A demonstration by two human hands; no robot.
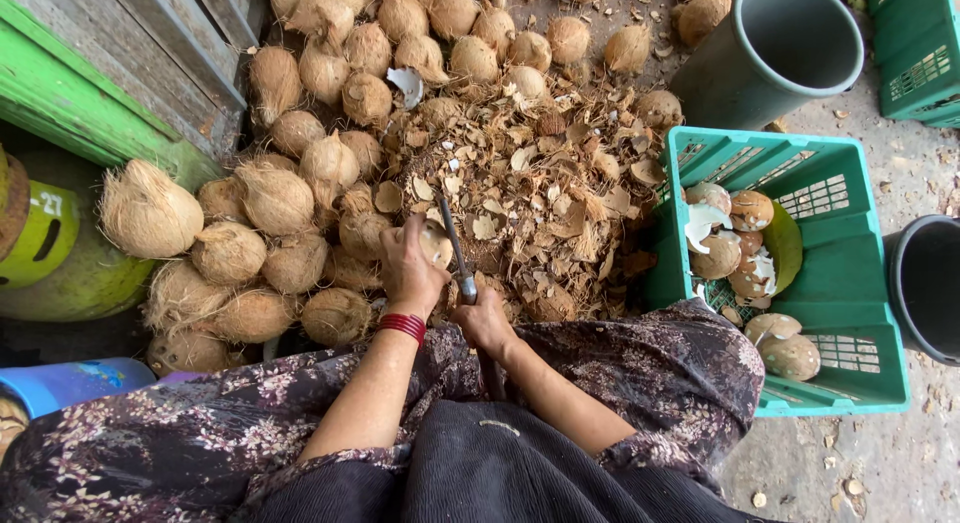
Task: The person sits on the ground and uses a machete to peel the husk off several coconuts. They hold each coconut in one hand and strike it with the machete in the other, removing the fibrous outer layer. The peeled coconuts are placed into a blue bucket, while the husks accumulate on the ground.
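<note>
At the left edge of the frame, a yellow-green drum (60, 258) carries a rounded yellow label panel; its markings are not described here. Below it, at lower left, lies a blue container (70, 380). At centre frame, the left hand (408, 268), with a red bangle (402, 325) at the wrist, has its fingers curled around a partly husked coconut (436, 245), pressed against the shell. The right hand (485, 321) is closed in a fist around the handle of a narrow metal blade (453, 243), whose tip rests against the same coconut. A heap of fibrous, brown whole coconuts (275, 198) fills the upper left and centre top. A bed of dry, flaky shell chips (540, 188) covers the ground directly beyond the hands. At right, a teal plastic crate (845, 348) with slotted walls holds smooth, peeled, mottled coconuts (790, 355) and white broken pieces. A grey cylindrical bin (775, 53) stands at upper right; a black bucket (925, 283) sits at the right edge. Green-painted timber (90, 98) borders the upper left. A floral-print garment (650, 373) covers the lower frame.
</note>
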